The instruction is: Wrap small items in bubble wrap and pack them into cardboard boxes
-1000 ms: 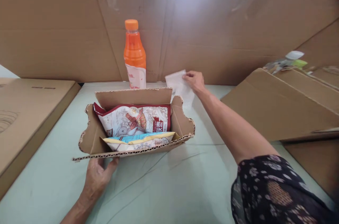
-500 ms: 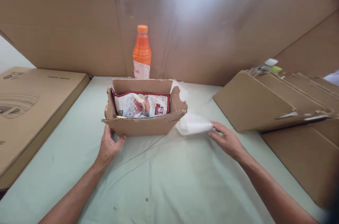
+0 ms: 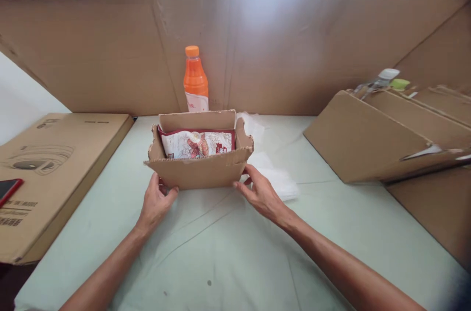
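Observation:
A small open cardboard box (image 3: pixel 198 173) stands on the pale green cloth in front of me, its cut edges ragged. Inside lies a white and dark red printed food packet (image 3: pixel 198 144). My left hand (image 3: pixel 156 205) grips the box's lower left corner, thumb on the front face and fingers tucked behind the side. At the lower right corner, my right hand (image 3: pixel 259 191) holds the box the same way. White translucent plastic sheeting (image 3: pixel 281 181) lies on the cloth just behind and right of my right hand. Behind the box rises an orange bottle (image 3: pixel 196 78) with an orange cap.
A large flat carton (image 3: pixel 73 154) lies at the left, with a red-edged phone (image 3: pixel 9 191) on it. Open cardboard boxes (image 3: pixel 382 139) holding a white-capped bottle (image 3: pixel 386 75) stand at the right. A tall cardboard panel (image 3: pixel 275 46) closes off the back.
My right hand has let go of the white plastic sheeting and moved left onto the box's right corner. My left hand stays on the box. The view has shifted slightly.

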### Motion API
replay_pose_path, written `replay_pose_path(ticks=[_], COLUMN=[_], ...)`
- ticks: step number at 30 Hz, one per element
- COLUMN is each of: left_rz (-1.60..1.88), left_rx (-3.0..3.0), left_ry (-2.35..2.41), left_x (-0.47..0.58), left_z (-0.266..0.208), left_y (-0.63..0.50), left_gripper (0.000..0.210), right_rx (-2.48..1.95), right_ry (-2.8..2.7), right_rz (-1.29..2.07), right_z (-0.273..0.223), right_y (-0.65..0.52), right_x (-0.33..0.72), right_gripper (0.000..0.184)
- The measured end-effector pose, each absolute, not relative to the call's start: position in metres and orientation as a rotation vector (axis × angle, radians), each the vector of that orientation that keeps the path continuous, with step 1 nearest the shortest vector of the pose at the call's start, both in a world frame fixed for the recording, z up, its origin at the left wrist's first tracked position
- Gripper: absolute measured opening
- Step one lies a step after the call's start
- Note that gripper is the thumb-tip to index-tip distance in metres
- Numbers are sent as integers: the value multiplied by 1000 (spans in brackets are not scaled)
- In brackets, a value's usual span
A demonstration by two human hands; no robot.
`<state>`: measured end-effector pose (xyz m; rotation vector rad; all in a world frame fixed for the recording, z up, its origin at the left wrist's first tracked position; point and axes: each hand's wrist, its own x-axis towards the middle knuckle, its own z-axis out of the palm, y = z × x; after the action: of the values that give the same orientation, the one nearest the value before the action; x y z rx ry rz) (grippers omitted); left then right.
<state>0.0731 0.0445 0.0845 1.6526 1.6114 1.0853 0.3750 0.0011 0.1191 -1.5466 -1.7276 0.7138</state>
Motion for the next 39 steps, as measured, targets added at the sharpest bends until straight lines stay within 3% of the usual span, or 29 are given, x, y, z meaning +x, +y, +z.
replay_pose_path(ticks=[9,14,18,22,25,30,34,39], left_rz=[1257,1294,1212,1041,873,827,860,748], left_rx=[1522,1325,1339,1367,1385,1169,1094,1296], left_ry=[1499,1487,1387,1296,1238,1102,1071,1056], left_x=[86,82,68,74,95,135,145,144], left_z=[81,75,65,62,74,98,97,93], left_y=[146,142,74,6,-21,-30,-30,-35], left_gripper=[69,83,82,73,59,69,68,58], right_rx=[-1549,-1528,-1787,-2118,-1924,-1510,-1295,-1504], right_ry=[-1625,-1689,-1724,-1698,-1668,-1649,-2025,-1836], right_rz=[653,542,256,450,514,235,349,401], right_z=[121,122,119,116,116,118,111,107], right_y=[103,80,26,-5,-14,-58,-122,-152], right_x=[361,383,441,474,457,393,377,404], right_gripper=[44,45,42,30,16,13,14,13])
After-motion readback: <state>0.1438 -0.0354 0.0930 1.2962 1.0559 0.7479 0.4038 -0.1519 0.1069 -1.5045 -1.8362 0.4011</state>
